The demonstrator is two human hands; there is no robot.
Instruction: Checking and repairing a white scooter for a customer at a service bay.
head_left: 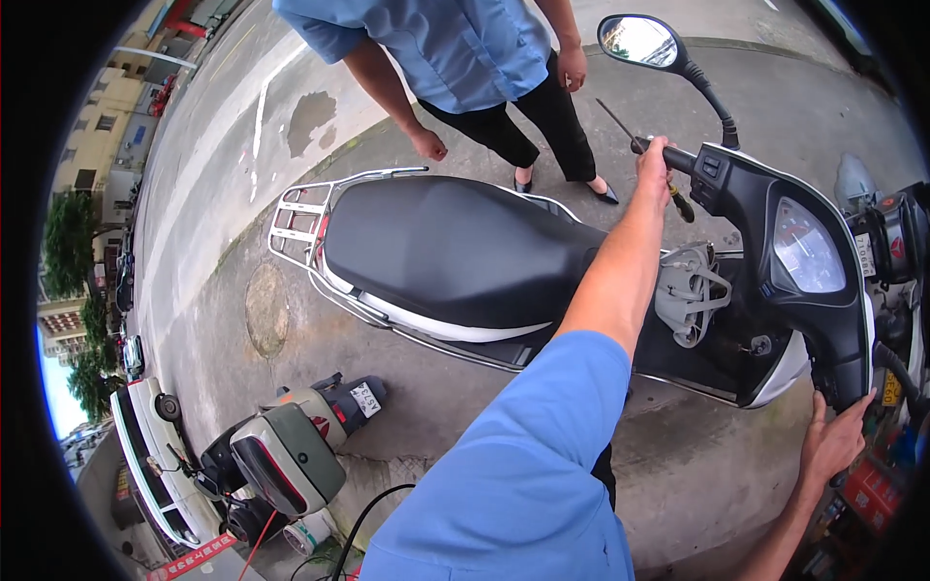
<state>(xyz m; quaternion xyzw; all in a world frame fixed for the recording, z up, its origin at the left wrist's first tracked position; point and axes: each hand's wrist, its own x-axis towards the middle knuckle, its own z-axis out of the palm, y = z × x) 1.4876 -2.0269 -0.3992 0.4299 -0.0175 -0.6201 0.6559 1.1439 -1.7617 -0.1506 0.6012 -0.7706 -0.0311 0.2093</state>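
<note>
The scooter (542, 261) stands on the grey ground (697, 484) in front of the person (504, 465). It has a long black seat (436, 252), white sides (441, 324), a silver rack (298, 207) at the back and a clear dial (807, 252). The left hand (655, 169) is closed around the left handlebar (683, 160) and a screwdriver (684, 205). The right hand (833, 438) touches the right handlebar (852, 360); I cannot tell how tightly.

Blue-shirted person (455, 53) was seen at twelve o'clock; trees (68, 247) were noted at nine, white vehicle (158, 438) logged at eight.

Grey ground (697, 474) (stained) bears a scooter (455, 257).
</note>
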